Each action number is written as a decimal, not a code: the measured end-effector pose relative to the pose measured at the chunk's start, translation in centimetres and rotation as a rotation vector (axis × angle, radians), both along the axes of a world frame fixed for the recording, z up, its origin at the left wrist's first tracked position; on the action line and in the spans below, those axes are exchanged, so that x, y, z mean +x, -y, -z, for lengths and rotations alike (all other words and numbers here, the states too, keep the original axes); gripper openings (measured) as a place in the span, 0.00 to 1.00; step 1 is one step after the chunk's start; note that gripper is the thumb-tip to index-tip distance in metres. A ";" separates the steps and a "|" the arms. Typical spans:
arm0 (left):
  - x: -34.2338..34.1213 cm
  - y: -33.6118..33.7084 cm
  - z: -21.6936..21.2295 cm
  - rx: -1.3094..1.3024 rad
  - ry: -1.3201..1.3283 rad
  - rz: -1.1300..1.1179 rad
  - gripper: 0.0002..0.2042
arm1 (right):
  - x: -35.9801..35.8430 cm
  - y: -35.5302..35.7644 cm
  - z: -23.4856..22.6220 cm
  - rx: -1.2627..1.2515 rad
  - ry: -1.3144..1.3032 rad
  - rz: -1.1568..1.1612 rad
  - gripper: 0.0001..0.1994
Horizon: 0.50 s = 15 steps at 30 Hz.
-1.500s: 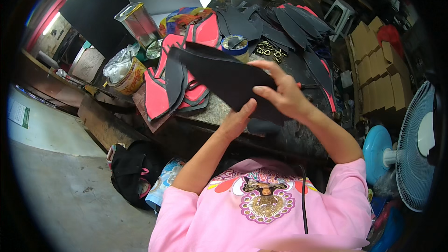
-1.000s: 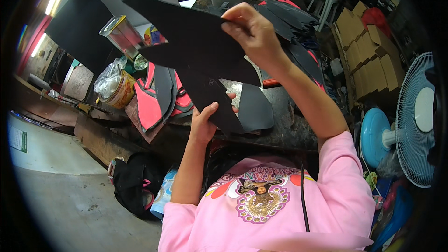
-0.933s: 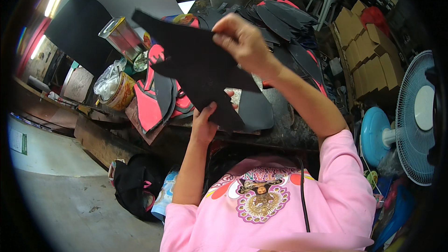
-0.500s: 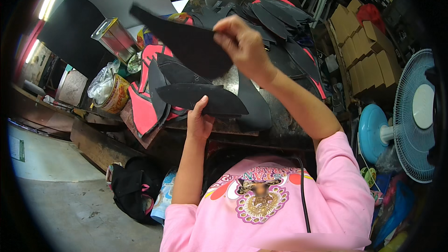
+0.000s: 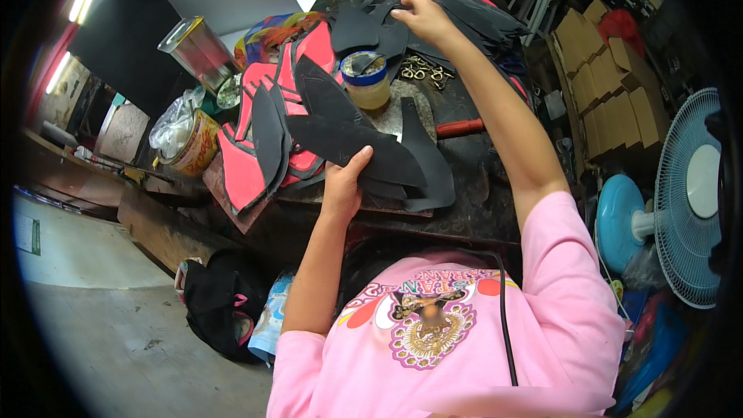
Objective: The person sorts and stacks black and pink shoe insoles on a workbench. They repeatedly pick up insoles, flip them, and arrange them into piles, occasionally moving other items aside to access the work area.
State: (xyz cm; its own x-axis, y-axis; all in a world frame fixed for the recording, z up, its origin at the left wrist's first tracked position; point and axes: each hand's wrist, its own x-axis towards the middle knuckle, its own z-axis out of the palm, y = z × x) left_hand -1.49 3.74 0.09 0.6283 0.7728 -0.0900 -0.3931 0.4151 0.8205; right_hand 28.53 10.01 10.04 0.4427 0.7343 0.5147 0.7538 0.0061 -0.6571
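My left hand (image 5: pixel 345 179) is closed on a black leaf-shaped piece (image 5: pixel 352 145) of flat sheet material, its thumb pressed on the near edge. More dark pieces lie under it, and I cannot tell how many are in the grip. My right hand (image 5: pixel 424 17) reaches over the far part of the table, fingers apart and nothing between them. Several black cut pieces (image 5: pixel 357 29) lie to its left. Right of the held piece is a curved black piece (image 5: pixel 435 178). Pink and black cut pieces (image 5: pixel 236 174) are piled at the left.
On the dark table (image 5: pixel 484 186) stand a blue-rimmed jar (image 5: pixel 368 94), a metal tin (image 5: pixel 197 54) and a yellow tub (image 5: pixel 193 147). Brass-coloured metal fittings (image 5: pixel 428 71) and a red-handled tool (image 5: pixel 458 128) lie beyond the held piece. A fan (image 5: pixel 689 193) and cardboard boxes (image 5: pixel 611 85) are at the right.
My right hand has let go of the long-necked black piece and moved farther away and right. My left hand has shifted slightly right with its piece. The jar and metal fittings are now uncovered.
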 end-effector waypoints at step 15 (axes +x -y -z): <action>0.2 0.2 0.0 -0.060 -0.010 0.025 0.21 | -10.2 13.5 6.1 -0.313 -0.499 -0.461 0.24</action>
State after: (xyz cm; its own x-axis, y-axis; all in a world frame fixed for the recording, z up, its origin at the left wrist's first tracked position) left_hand -1.29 3.57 0.09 0.6460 0.7501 -0.1416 -0.3742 0.4729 0.7977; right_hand 18.29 -3.50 3.95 0.1812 0.9810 0.0695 0.3315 0.0056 -0.9434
